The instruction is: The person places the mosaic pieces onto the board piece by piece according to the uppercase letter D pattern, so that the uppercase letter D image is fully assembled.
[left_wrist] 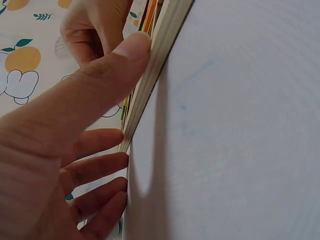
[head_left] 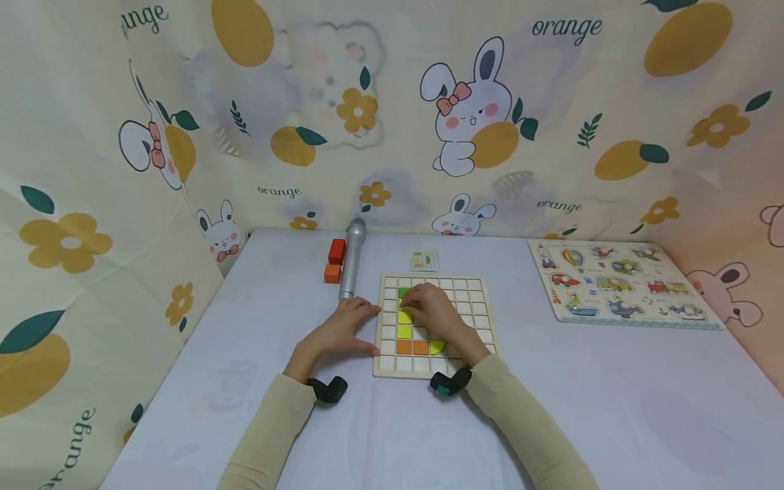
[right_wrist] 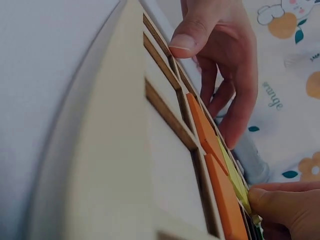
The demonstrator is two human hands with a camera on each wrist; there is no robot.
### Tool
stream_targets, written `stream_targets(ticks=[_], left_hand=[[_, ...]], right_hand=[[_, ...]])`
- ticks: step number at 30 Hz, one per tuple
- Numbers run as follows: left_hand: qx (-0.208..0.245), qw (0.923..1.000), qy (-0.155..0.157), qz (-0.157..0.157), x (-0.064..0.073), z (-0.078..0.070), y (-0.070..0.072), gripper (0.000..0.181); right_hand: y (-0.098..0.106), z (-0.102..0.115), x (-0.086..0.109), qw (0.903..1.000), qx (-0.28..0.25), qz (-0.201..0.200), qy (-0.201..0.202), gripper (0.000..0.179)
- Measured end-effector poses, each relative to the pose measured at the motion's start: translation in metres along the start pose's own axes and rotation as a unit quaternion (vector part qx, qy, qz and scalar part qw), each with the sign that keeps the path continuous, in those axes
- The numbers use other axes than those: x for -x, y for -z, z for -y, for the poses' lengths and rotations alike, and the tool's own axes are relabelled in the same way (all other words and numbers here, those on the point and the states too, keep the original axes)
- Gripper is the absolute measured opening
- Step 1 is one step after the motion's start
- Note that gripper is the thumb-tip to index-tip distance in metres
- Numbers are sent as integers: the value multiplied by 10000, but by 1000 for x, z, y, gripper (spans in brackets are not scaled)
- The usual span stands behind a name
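A wooden grid board (head_left: pixel 480 284) lies flat before me, holding a green tile (head_left: pixel 403 292), yellow tiles (head_left: pixel 404 331), orange tiles (head_left: pixel 405 347) and a rounded yellow piece (head_left: pixel 437 347). My left hand (head_left: pixel 343 328) touches the board's left edge, its thumb (left_wrist: pixel 131 47) near the front corner and its fingers spread further back. Over the board, my right hand (head_left: pixel 436 316) has its thumb and fingertips together at a small yellow piece (right_wrist: pixel 256 219) just in front of the green tile. Most of that piece is hidden by the fingertips.
Behind the board lies a small patterned card (head_left: pixel 424 260). A silver microphone-like stick (head_left: pixel 350 265) stretches away beyond my left hand, with a red block (head_left: pixel 337 251) and an orange-red block (head_left: pixel 332 273) beside it. A picture puzzle board (head_left: pixel 625 282) lies at the far right.
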State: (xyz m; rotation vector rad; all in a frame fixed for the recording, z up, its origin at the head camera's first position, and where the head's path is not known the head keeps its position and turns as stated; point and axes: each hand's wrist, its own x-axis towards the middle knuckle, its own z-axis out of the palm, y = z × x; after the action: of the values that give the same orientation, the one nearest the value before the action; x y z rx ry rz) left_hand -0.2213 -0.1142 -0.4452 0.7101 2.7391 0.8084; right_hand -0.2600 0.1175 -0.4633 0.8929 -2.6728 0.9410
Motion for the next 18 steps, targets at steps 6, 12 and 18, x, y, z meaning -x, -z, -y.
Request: stream_targets(ticks=[6, 12, 18], left_hand=[[-4, 10000, -8, 5, 0, 0, -1, 80], [22, 10000, 13, -8, 0, 0, -1, 81], [-40, 10000, 3, -18, -1, 0, -2, 81]], right_hand=[[2, 0, 2, 9996, 276, -5, 7, 8], [4, 1, 3, 9995, 302, -23, -26, 9], [4, 0, 4, 9993, 340, -31, -117, 8]])
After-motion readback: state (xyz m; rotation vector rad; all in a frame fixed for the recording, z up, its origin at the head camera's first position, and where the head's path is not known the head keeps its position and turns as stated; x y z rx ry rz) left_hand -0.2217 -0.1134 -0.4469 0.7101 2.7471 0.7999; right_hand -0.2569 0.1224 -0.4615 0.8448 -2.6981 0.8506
